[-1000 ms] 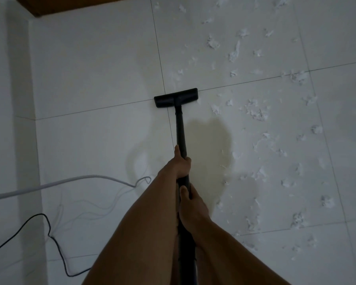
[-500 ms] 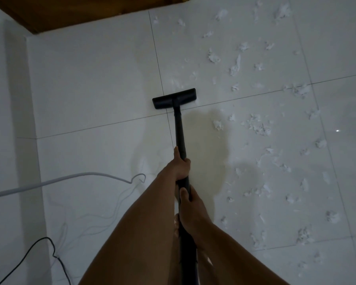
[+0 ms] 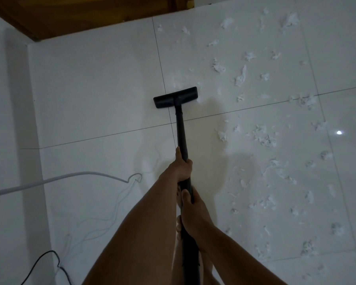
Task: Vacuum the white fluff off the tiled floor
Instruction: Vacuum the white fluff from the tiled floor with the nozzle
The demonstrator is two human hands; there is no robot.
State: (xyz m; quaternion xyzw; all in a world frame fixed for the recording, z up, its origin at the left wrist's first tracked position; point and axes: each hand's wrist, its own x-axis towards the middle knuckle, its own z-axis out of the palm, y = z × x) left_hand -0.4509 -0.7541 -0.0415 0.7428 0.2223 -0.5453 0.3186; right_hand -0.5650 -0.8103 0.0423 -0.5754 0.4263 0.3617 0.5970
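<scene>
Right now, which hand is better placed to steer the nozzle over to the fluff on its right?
Left, probably. The left hand grips the wand farther forward, nearer the nozzle; the right hand holds it closer in, suiting a pivot. The fluff lies right of the nozzle.

The place looks like a dimly lit room in a home. The floor [image 3: 95,95] is laid with large glossy white tiles and thin dark grout lines. A brown wooden door frame [image 3: 86,15] borders it at 11 o'clock, and a white wall [image 3: 8,120] stands at 9 o'clock. A white cable [image 3: 70,175] and a thin black cable [image 3: 41,262] trail over the tiles near 8 o'clock.
</scene>
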